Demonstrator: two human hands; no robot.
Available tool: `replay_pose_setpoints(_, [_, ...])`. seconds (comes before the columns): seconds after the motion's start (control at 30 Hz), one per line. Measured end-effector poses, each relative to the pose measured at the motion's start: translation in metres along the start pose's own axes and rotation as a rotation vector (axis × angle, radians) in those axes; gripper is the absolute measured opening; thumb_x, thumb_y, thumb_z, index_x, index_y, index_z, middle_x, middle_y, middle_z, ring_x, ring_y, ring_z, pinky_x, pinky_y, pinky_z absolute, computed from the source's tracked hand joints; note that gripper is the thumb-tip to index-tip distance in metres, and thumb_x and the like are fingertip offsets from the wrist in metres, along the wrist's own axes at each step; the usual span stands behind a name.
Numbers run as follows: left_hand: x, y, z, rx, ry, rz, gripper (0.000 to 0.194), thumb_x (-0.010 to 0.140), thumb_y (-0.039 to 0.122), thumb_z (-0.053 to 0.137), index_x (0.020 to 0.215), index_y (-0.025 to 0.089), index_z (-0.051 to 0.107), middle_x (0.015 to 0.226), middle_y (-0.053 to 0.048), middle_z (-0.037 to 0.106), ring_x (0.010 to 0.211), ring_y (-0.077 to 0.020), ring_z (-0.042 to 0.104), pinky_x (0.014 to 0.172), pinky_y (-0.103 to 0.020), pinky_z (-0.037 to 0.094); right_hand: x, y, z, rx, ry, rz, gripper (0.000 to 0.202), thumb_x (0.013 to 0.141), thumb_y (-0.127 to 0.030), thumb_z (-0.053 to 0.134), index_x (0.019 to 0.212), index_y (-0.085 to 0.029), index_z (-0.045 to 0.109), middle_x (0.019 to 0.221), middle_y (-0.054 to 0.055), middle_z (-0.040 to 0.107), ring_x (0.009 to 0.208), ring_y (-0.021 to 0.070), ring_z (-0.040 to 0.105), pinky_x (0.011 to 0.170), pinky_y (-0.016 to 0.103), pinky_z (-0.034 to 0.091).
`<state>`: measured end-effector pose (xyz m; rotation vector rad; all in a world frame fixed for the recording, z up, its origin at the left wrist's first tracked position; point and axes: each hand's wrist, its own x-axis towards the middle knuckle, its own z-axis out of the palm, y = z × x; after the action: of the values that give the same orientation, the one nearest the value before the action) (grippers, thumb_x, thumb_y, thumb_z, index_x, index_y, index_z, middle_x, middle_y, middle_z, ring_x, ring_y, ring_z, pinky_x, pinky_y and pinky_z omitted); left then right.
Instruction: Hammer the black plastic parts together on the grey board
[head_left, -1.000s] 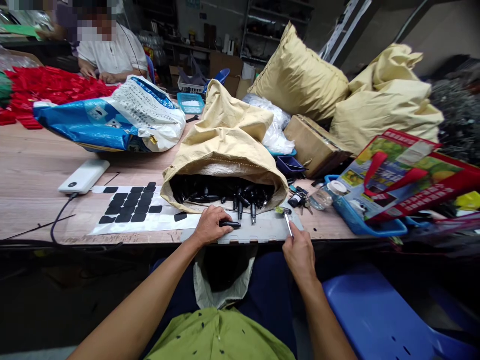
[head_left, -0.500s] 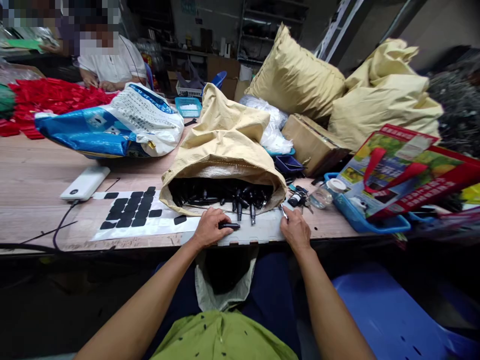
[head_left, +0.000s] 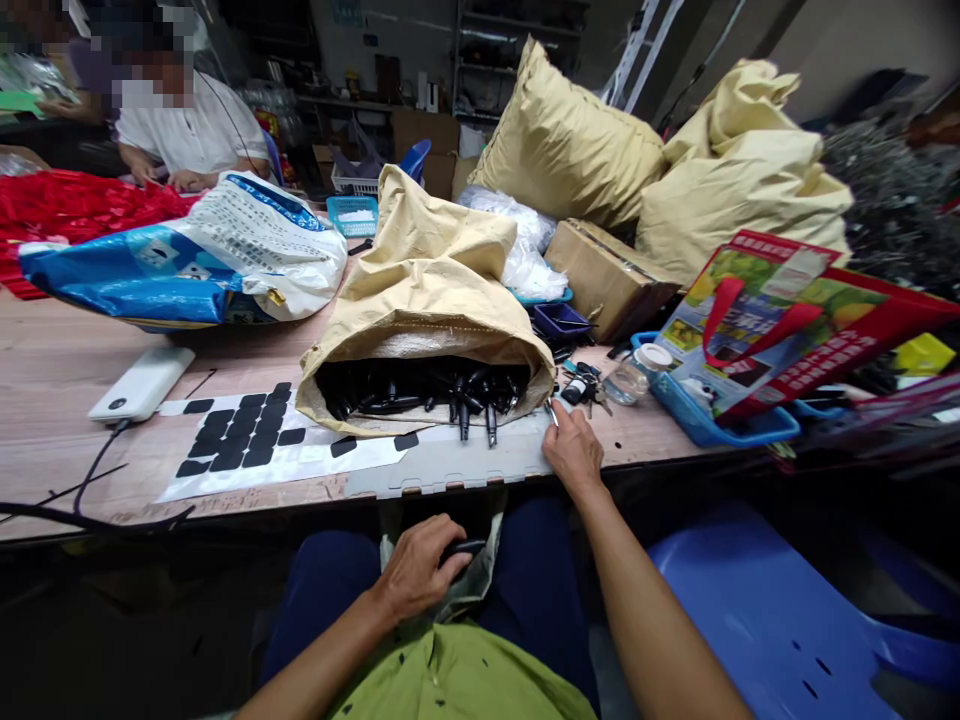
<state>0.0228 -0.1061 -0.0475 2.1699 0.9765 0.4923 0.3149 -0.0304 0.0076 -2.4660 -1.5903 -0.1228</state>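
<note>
Through my head feed I watch the left hand's grip (head_left: 422, 562) hold a slim black rod-shaped piece (head_left: 466, 546) above a pale sack (head_left: 487, 568) below the wood-grained desk (head_left: 90, 335), while the right hand's grip (head_left: 564, 432) holds a slender silvery metal tool (head_left: 552, 411) beside a beige fabric sack (head_left: 435, 290) of glossy black pieces (head_left: 394, 390).

The left hand (head_left: 424, 565) covers one end of the black piece (head_left: 468, 546), so I cannot see its whole shape. The same hand also hides part of the pale bag (head_left: 491, 550) on the lap. Most of the metal tool (head_left: 553, 412) is inside the right hand (head_left: 574, 450). Deep in the beige sack (head_left: 442, 285), the black parts (head_left: 461, 385) are lost in shadow. The red pile (head_left: 90, 205) is cut off at the left edge, the blue chair (head_left: 757, 590) at the bottom.
</note>
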Motion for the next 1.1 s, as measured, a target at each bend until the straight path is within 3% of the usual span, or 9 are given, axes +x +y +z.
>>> replay_pose_setpoints(0.1, [-0.005,-0.02,0.019,0.049,-0.053,-0.246,0.019,0.095,0.031,0.058,0.109,0.021,0.066,0.098,-0.006,0.07,0.082,-0.0205,0.065,0.079,-0.033,0.049,-0.001,-0.001,-0.001,0.0,-0.004,0.006,0.049,0.098,-0.023,0.05,0.146,-0.025,0.055,0.113,0.01,0.06,0.103,0.0234,0.058,0.078,0.03,0.042])
replay_pose_setpoints(0.17, [-0.005,-0.024,0.023,0.106,-0.069,-0.317,0.024,0.092,0.029,0.061,0.113,0.021,0.066,0.098,-0.007,0.07,0.086,-0.0223,0.067,0.082,-0.035,0.05,-0.001,-0.001,-0.001,0.002,-0.007,0.011,0.049,0.098,-0.023,0.049,0.146,-0.025,0.055,0.113,0.01,0.06,0.103,0.0235,0.058,0.078,0.03,0.043])
replay_pose_setpoints(0.3, [0.005,0.003,0.009,0.044,-0.016,-0.17,0.017,0.092,0.028,0.061,0.107,0.023,0.067,0.093,-0.004,0.069,0.086,-0.0196,0.066,0.077,-0.029,0.049,-0.001,-0.002,-0.002,0.004,-0.015,0.022,0.049,0.098,-0.023,0.049,0.147,-0.024,0.054,0.114,0.01,0.06,0.105,0.0238,0.058,0.079,0.03,0.043])
replay_pose_setpoints(0.4, [0.034,0.031,-0.014,0.011,0.177,-0.051,0.014,0.095,0.033,0.058,0.099,0.022,0.066,0.085,-0.002,0.066,0.077,-0.0165,0.063,0.072,-0.027,0.046,-0.001,-0.002,-0.001,0.004,-0.013,0.023,0.049,0.098,-0.024,0.048,0.147,-0.024,0.054,0.114,0.01,0.06,0.104,0.0242,0.058,0.079,0.031,0.043])
replay_pose_setpoints(0.53, [0.098,0.039,-0.046,0.117,0.457,-0.151,0.015,0.094,0.035,0.061,0.091,0.021,0.063,0.083,-0.002,0.064,0.075,-0.0165,0.061,0.073,-0.028,0.045,-0.002,-0.002,0.0,-0.008,-0.015,0.023,0.049,0.099,-0.024,0.047,0.147,-0.025,0.053,0.113,0.01,0.059,0.103,0.0244,0.058,0.079,0.031,0.043])
replay_pose_setpoints(0.6, [0.126,0.033,-0.057,0.203,0.481,-0.266,0.02,0.091,0.039,0.066,0.087,0.021,0.062,0.085,-0.003,0.065,0.077,-0.0179,0.061,0.073,-0.029,0.045,-0.002,-0.002,0.0,-0.01,-0.017,0.025,0.05,0.099,-0.024,0.047,0.148,-0.025,0.052,0.114,0.011,0.059,0.104,0.0243,0.057,0.08,0.031,0.043])
replay_pose_setpoints(0.7, [0.149,0.023,-0.064,0.307,0.408,-0.39,0.022,0.088,0.042,0.07,0.092,0.021,0.063,0.086,-0.004,0.068,0.081,-0.0215,0.064,0.072,-0.03,0.043,-0.001,-0.002,0.0,-0.009,-0.023,0.029,0.051,0.099,-0.024,0.046,0.149,-0.025,0.051,0.115,0.011,0.058,0.104,0.0244,0.056,0.081,0.031,0.043])
replay_pose_setpoints(0.87, [0.137,0.015,-0.07,0.289,0.343,-0.421,0.017,0.087,0.033,0.069,0.102,0.023,0.068,0.08,-0.001,0.07,0.077,-0.0213,0.065,0.069,-0.03,0.041,-0.001,-0.003,-0.001,-0.002,-0.039,0.043,0.051,0.099,-0.024,0.045,0.15,-0.025,0.049,0.117,0.011,0.058,0.105,0.024,0.057,0.083,0.031,0.044])
replay_pose_setpoints(1.1, [0.099,0.002,-0.078,0.22,0.196,-0.126,0.015,0.085,0.028,0.066,0.097,0.022,0.073,0.086,-0.002,0.067,0.082,-0.0188,0.062,0.075,-0.029,0.044,-0.001,-0.003,-0.002,0.014,-0.038,0.049,0.051,0.099,-0.024,0.046,0.149,-0.025,0.05,0.117,0.011,0.059,0.105,0.024,0.058,0.081,0.031,0.043])
